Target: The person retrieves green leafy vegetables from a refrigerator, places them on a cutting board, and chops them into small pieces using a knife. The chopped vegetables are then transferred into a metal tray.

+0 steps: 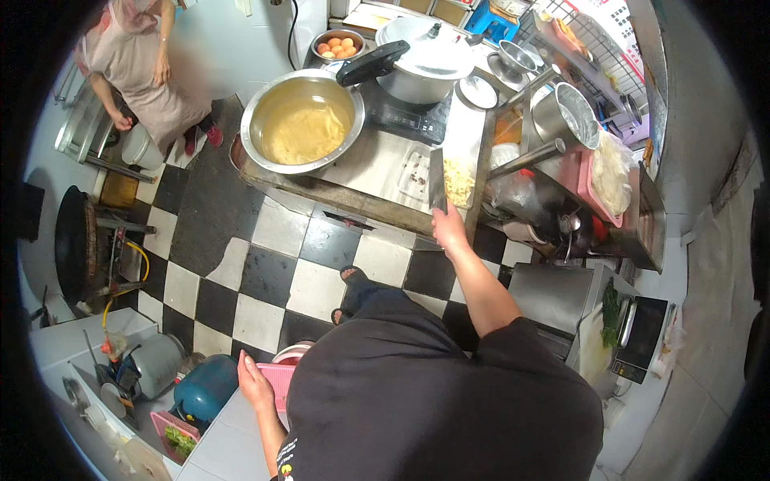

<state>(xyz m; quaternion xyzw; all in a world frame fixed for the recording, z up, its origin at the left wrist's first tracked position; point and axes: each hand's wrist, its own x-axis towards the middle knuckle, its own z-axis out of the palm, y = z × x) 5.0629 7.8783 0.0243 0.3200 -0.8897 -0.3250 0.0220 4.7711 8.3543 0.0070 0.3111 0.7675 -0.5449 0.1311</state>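
Note:
In my right hand [449, 225] is a metal-bladed kitchen knife, seemingly a cleaver [437, 180]. Its blade reaches over the near right part of the counter, between two clear plastic containers. The right container [468, 205] holds chopped pale yellow pieces [459, 182], perhaps garlic. A few small dark bits lie in the left container [414, 174]. My left hand [255, 382] is low on the left with its fingers extended and nothing visible in it. It is beside a pink plastic basket [278, 383]; whether they touch is not clear.
A large steel basin [249, 141] of yellowish liquid stands near the counter's left edge. Behind it are a pressure cooker [415, 84] and a bowl of eggs [338, 48]. Someone in an apron [129, 66] stands far left. A wok [75, 246] and gas cylinders [206, 388] are left.

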